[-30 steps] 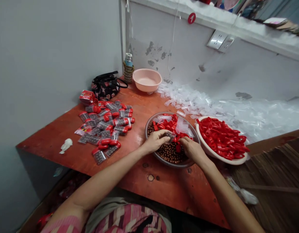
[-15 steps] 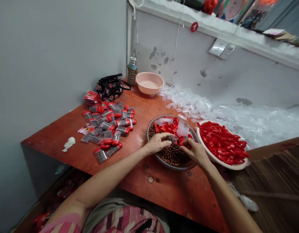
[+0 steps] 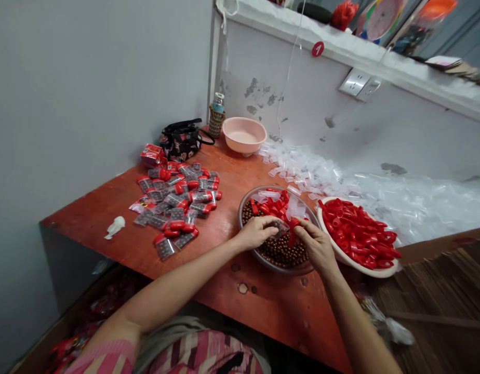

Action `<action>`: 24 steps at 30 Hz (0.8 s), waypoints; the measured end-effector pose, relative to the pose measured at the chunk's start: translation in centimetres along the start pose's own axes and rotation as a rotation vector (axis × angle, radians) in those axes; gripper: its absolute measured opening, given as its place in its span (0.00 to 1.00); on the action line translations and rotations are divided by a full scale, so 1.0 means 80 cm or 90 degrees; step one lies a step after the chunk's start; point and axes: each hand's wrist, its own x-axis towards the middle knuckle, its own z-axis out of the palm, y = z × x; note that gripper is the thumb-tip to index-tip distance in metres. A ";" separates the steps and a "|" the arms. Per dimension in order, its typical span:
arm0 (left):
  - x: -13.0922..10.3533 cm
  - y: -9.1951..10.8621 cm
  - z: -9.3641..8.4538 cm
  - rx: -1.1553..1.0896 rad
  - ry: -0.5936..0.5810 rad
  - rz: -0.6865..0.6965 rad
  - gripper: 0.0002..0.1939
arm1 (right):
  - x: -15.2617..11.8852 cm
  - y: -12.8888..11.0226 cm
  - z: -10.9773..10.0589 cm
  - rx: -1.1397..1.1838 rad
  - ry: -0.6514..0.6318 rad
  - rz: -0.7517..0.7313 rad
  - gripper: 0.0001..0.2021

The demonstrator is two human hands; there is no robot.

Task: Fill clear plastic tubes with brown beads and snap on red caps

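Note:
My left hand (image 3: 257, 232) is closed on a small clear plastic container (image 3: 279, 227) filled with brown balls, held over a metal bowl (image 3: 240, 214). Facing it, my right hand (image 3: 315, 243) pinches a red plastic cap (image 3: 293, 232), close to the container's end. Whether the two pieces touch, I cannot tell. Below the hands, the bowl holds shiny brown balls (image 3: 285, 253). Red caps (image 3: 277, 206) and some clear empty containers (image 3: 296, 206) lie in its far part.
At the right stands a pale basin (image 3: 352, 263) heaped with red caps. Clear empty containers (image 3: 321, 174) are piled along the wall. Filled, red-capped containers (image 3: 177, 201) lie at the left. Farther back are a pink basin (image 3: 244, 136), a black floral bag (image 3: 181, 143) and a bottle (image 3: 218, 103).
My right hand has lifted slightly, and the red cap in it now shows plainly beside the container. My left hand still holds the filled container. The view has shifted a little.

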 end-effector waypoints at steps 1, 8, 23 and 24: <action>-0.001 0.001 0.000 0.027 0.005 0.002 0.15 | -0.002 -0.002 0.000 -0.013 0.002 -0.010 0.18; -0.010 0.013 0.004 0.129 0.039 0.079 0.14 | -0.010 -0.005 0.006 -0.048 -0.028 -0.018 0.18; -0.008 0.012 0.003 0.040 0.032 0.058 0.15 | -0.009 -0.025 -0.015 -0.177 -0.006 -0.188 0.15; -0.008 0.012 0.003 0.049 0.029 0.061 0.15 | -0.008 -0.029 -0.015 -0.196 -0.021 -0.213 0.15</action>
